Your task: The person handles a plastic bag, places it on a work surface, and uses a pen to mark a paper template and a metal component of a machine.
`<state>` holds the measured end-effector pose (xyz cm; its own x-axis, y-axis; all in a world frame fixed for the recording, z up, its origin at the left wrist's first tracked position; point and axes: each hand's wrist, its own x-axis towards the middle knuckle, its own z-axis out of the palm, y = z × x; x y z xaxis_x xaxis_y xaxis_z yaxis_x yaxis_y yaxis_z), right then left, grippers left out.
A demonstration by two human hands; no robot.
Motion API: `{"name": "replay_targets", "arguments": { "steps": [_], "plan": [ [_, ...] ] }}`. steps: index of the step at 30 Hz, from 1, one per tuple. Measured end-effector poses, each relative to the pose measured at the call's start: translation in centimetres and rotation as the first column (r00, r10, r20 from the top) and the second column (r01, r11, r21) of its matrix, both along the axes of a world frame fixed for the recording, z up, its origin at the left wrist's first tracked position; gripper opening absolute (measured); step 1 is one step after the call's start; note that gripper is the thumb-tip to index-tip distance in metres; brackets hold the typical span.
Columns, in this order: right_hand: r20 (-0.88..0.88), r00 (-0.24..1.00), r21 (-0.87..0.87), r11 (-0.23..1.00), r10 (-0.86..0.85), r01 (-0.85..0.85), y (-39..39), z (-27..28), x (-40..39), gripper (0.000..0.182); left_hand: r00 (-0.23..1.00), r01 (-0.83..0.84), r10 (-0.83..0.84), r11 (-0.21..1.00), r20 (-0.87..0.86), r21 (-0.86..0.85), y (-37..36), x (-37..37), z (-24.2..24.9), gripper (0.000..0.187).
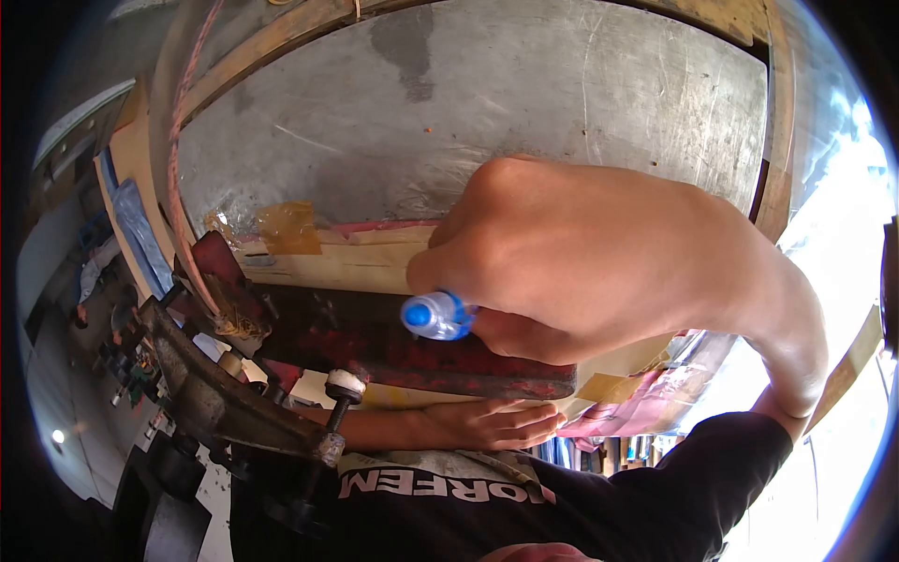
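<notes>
My right hand [581, 262] is closed in a fist around a blue pen [435, 316] whose blue end points toward me. The hand rests over a tan cardboard strip [346, 267] taped along the lower edge of a large grey metal sheet [524, 103]. Just below lies a dark red metal bar [393, 356]. Beneath that bar, my left hand [492, 423] lies flat with its fingers together pointing right, against the bar's underside; it holds nothing. The pen's tip is hidden by my fist.
A rusty bench vise [215, 398] with a white-knobbed handle [345, 384] stands at the left. A wooden frame [272, 42] borders the metal sheet. My black shirt [487, 510] fills the bottom. Cluttered floor shows at far left; bright light at right.
</notes>
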<state>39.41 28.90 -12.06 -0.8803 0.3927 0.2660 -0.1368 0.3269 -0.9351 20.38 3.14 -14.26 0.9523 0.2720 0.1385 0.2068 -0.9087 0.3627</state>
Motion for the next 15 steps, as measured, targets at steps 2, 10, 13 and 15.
{"name": "replay_targets", "arguments": {
  "steps": [2,10,13,15],
  "plan": [
    [0.034,0.999,0.019,1.0,0.02,-0.02,0.1,0.3,0.6,0.016,1.0,0.0,0.0,1.0,0.0,-0.005,0.1,-0.1,0.1,0.047],
    [0.17,0.98,-0.037,0.994,0.107,-0.102,0.9,0.9,-0.1,0.017,0.992,0.088,-0.08,0.992,-0.097,0.085,0.7,-0.2,0.4,0.056],
    [0.075,0.996,-0.016,0.999,0.039,-0.038,0.4,0.0,-0.7,0.017,0.992,0.092,-0.084,0.993,-0.097,0.08,0.3,-0.3,0.3,0.055],
    [-0.027,0.998,-0.023,0.998,-0.056,0.055,0.4,0.0,-1.1,0.017,0.992,0.09,-0.082,0.993,-0.092,0.08,0.3,-0.3,0.2,0.055]
  ]
}}
